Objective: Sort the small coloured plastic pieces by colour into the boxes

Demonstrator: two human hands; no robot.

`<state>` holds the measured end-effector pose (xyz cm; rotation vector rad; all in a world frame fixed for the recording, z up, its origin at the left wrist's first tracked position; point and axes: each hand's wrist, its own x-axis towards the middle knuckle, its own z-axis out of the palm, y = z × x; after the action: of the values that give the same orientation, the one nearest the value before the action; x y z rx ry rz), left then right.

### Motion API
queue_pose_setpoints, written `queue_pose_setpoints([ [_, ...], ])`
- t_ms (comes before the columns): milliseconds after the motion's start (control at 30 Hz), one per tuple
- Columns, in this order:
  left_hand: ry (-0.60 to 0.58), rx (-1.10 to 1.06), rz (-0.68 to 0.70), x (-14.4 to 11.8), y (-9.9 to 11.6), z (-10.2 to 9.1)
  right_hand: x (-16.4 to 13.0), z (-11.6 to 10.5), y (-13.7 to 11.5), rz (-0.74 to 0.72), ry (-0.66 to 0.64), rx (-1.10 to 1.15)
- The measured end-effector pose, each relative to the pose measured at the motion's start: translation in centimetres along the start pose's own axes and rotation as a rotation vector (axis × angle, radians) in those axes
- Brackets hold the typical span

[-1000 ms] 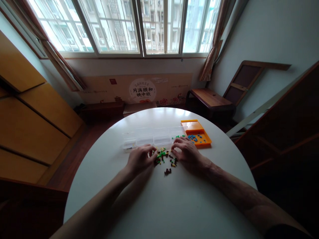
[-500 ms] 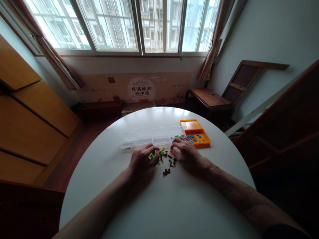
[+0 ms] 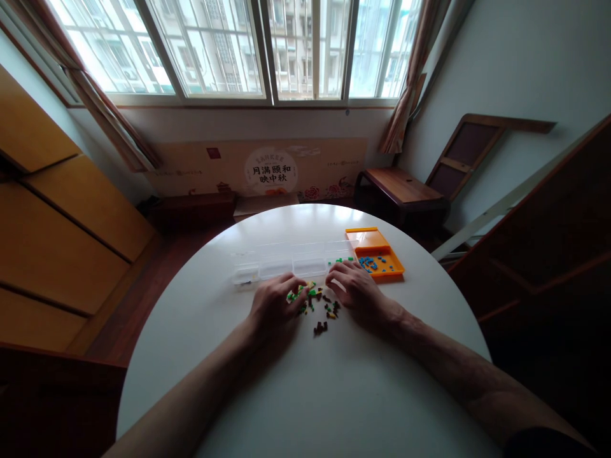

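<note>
Small building bricks in green, yellow and brown (image 3: pixel 312 293) lie loose on the white table between my hands. My left hand (image 3: pixel 275 299) rests at the left edge of this pile, its fingers loosely bent over the green bricks and apart from the thumb. On the other side, my right hand (image 3: pixel 354 290) hovers low with curved, parted fingers, and no brick shows in them. A small cluster of brown bricks (image 3: pixel 320 327) sits nearer to me. Beyond my right hand are several green bricks (image 3: pixel 340 261) in the clear compartment box (image 3: pixel 275 268).
An orange tray (image 3: pixel 395 270) with several blue bricks (image 3: pixel 370 264) stands behind my right hand. The round white table (image 3: pixel 286 394) has its far edge toward the window. A wooden chair (image 3: pixel 405 186) is beyond it at the right.
My right fingers have lifted and parted slightly from near the pile. My left hand stays almost still. The view has shifted very slightly.
</note>
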<state>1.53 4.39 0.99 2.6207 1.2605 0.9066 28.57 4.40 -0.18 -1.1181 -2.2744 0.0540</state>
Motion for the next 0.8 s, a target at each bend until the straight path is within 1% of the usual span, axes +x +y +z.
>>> queue_pose_setpoints([
  [100,0.003,-0.013,0.008,0.0,-0.1,0.0,0.1,0.0,-0.1,-0.028,0.042,0.051],
  [167,0.002,-0.027,0.026,0.0,-0.1,0.0,0.1,-0.1,-0.2,-0.071,0.045,0.093],
  [267,0.028,-0.045,0.099,0.1,-0.2,0.1,0.2,0.2,-0.3,-0.158,0.042,0.167],
  [333,0.067,-0.052,0.161,0.1,-0.3,0.3,0.1,0.6,-0.4,-0.183,0.056,0.201],
  [400,0.104,-0.047,0.21,0.1,-0.5,0.5,0.1,0.8,-0.4,-0.195,0.06,0.214],
  [500,0.127,-0.03,0.255,0.0,-0.9,0.9,0.1,0.9,-0.4,-0.212,0.044,0.231],
  [633,0.142,-0.038,0.278,0.0,-1.1,1.1,0.0,0.9,-0.3,-0.192,0.036,0.252],
  [800,0.147,-0.043,0.309,0.3,-0.7,0.8,0.0,0.8,-0.4,-0.201,0.035,0.27],
])
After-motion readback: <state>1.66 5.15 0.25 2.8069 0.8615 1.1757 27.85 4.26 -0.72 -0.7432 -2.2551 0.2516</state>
